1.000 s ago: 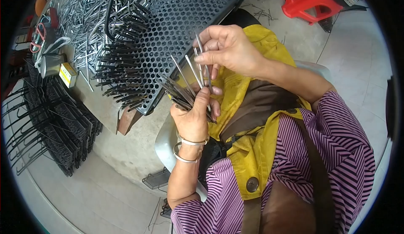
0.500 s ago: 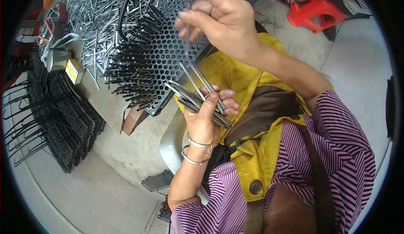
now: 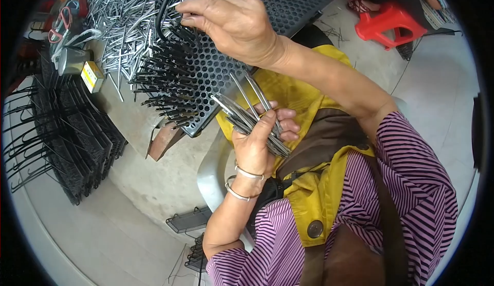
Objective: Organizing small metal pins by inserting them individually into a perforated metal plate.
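1. Sprawling across the top of the view, the black perforated panel (image 3: 267,8) tilts over the person's lap, its holes running in a honeycomb grid.
2. Big heap of loose silver metal rods (image 3: 123,13) lies on the floor beyond the panel's left edge, just beside it.
3. Stacks of black wire frames (image 3: 67,136) sit at the far left, well apart from both hands.
4. Red plastic stool (image 3: 388,21) stands at the upper right on the floor.
5. Yellow apron (image 3: 319,193) covers the lap under both forearms, over a purple striped shirt.
6. Dark rods already planted in the panel (image 3: 172,82) bristle out toward the left along its lower edge.
7. Right hand (image 3: 231,26) is up at the panel, fingertips pinched together right at the top of that planted row; what it pinches is too small to tell.
8. Left hand (image 3: 260,144) is clenched around a bundle of thin metal rods (image 3: 252,113), which fan upward toward the panel's lower edge, close under the right wrist.
9. Two silver bangles (image 3: 242,183) ring the left wrist.
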`<state>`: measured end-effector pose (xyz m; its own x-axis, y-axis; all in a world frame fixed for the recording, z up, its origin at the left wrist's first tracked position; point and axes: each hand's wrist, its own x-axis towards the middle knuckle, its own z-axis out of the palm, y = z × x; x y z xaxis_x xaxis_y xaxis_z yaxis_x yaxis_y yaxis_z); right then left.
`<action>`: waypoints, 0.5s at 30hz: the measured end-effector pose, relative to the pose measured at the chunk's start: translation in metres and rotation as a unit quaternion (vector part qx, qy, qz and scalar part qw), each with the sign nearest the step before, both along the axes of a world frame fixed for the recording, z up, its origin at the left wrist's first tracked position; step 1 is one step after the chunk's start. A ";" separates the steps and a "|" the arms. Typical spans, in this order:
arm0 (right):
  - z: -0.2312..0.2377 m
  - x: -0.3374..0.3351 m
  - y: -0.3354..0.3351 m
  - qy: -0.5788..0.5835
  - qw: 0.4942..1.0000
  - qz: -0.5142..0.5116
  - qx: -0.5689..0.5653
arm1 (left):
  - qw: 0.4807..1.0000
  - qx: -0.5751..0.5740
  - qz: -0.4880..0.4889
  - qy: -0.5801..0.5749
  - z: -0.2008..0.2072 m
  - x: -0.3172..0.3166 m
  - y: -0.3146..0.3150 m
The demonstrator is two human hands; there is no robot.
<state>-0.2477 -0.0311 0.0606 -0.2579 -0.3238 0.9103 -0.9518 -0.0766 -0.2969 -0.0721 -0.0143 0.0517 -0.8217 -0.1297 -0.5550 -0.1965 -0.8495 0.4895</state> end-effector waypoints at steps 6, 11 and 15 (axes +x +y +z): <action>-0.003 -0.001 -0.002 0.025 0.999 0.025 0.009 | 1.000 0.003 0.003 -0.001 0.001 -0.001 0.000; -0.008 0.006 0.002 0.063 0.988 -0.020 0.138 | 1.000 0.000 0.003 0.001 0.001 -0.001 -0.001; -0.009 0.006 0.003 0.057 0.958 -0.023 0.278 | 1.000 0.003 0.005 0.004 0.002 0.000 -0.002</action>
